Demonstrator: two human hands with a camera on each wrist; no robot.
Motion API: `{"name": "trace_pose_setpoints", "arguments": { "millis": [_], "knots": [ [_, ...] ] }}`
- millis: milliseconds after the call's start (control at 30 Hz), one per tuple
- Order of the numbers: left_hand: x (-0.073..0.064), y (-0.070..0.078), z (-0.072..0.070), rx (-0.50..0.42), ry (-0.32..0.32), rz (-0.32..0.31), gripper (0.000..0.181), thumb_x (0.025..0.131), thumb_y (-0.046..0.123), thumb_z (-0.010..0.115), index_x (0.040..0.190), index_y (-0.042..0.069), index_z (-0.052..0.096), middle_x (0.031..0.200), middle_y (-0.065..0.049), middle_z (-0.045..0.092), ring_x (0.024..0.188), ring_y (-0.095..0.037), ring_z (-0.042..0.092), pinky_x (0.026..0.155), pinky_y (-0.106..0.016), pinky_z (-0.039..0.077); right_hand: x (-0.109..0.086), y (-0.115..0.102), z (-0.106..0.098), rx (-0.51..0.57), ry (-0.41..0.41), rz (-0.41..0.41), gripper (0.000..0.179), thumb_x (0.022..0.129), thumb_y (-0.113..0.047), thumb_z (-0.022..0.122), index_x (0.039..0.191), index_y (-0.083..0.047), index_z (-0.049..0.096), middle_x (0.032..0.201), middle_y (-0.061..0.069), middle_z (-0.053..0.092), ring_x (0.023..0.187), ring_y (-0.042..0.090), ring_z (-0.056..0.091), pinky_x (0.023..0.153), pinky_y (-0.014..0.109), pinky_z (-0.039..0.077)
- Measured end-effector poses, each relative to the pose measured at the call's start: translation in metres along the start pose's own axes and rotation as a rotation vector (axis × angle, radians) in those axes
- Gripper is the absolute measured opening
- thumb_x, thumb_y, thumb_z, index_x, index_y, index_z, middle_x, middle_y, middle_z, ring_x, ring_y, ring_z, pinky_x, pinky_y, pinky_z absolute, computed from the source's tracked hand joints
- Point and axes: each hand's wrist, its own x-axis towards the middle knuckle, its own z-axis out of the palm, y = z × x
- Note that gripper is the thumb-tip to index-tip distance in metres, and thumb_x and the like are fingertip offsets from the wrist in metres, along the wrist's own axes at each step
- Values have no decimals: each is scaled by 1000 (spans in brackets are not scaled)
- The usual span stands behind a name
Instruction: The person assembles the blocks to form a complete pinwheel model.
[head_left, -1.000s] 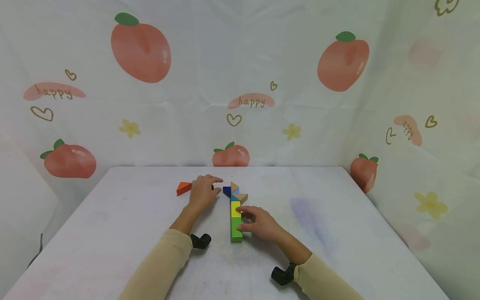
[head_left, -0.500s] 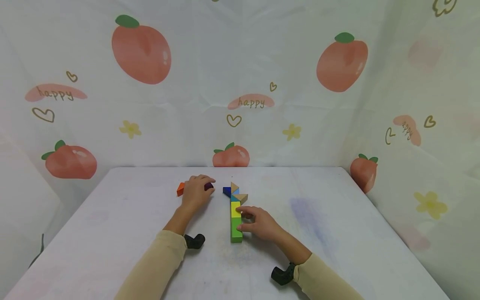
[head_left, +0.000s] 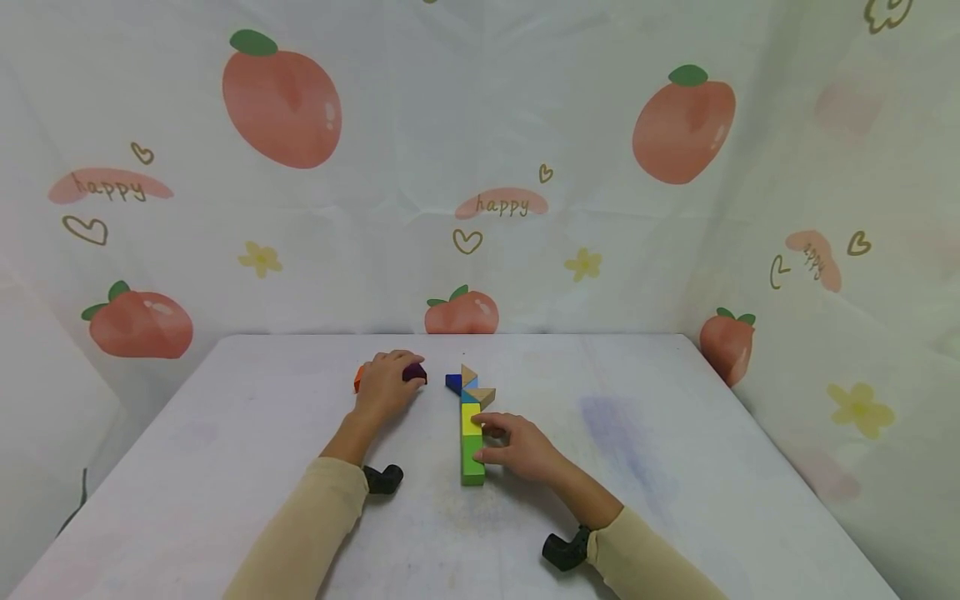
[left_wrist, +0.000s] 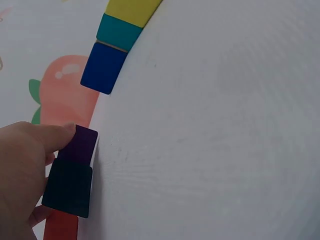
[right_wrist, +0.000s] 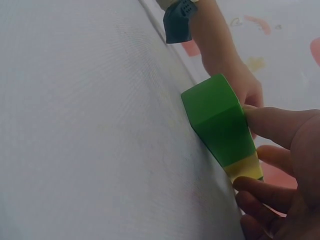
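Observation:
A row of toy blocks lies mid-table. My right hand (head_left: 521,448) rests against its right side, thumb touching the green block (head_left: 472,460) and a fingertip on the yellow block (head_left: 471,419). The left wrist view shows blue (left_wrist: 104,68) and teal (left_wrist: 120,33) blocks at the row's far end. To the left, my left hand (head_left: 386,387) has thumb and finger about a purple block (head_left: 414,372). A dark green block (left_wrist: 68,187), mostly hidden by that hand in the head view, sits between the purple one and an orange-red block (head_left: 358,379).
Two wood-coloured triangular blocks, one of them nearer (head_left: 484,395), adjoin the row's far end. The white table (head_left: 675,417) ends at a fruit-printed cloth backdrop (head_left: 570,125). Dark wrist devices, such as the right one (head_left: 566,550), sit below both hands.
My left hand has drawn back to the left, away from the row, uncovering more of the purple block and covering more of the orange-red one. My right hand has stayed still.

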Motion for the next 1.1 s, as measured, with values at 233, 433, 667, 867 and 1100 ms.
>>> {"name": "trace_pose_setpoints", "arguments": {
  "millis": [233,433,667,867,1100],
  "knots": [
    [3,0,-3,42,-56,15,44,86,22,75,128,13,65,129,-11,61,117,-37,51,94,-53,40,-1,1,-1,3,2,-10,54,85,-29,76,135,-14,58,125,4,61,115,24,56,99,48,43],
    [7,0,-3,75,-123,-3,44,87,23,75,128,13,65,126,-11,64,113,-34,52,93,-50,42,0,0,0,-5,-2,6,55,85,-30,76,135,-15,58,125,3,61,115,23,55,100,48,43],
    [10,-4,-1,70,-128,13,36,88,17,74,123,10,68,115,-11,69,102,-32,56,88,-46,46,-2,1,-1,-11,-2,-15,55,85,-30,76,135,-14,58,124,3,62,115,24,55,99,48,43],
    [12,-9,1,24,-117,8,31,89,12,72,120,8,70,113,-13,69,102,-32,57,90,-45,48,-1,1,-1,-9,-4,4,55,85,-32,76,135,-16,58,123,2,62,116,23,55,100,47,43],
    [12,-8,1,-8,-104,21,31,90,12,71,121,6,68,115,-13,68,107,-31,56,95,-45,47,0,1,0,6,-4,11,54,85,-31,76,134,-15,58,123,2,62,115,23,55,99,47,43]
  ]
}}
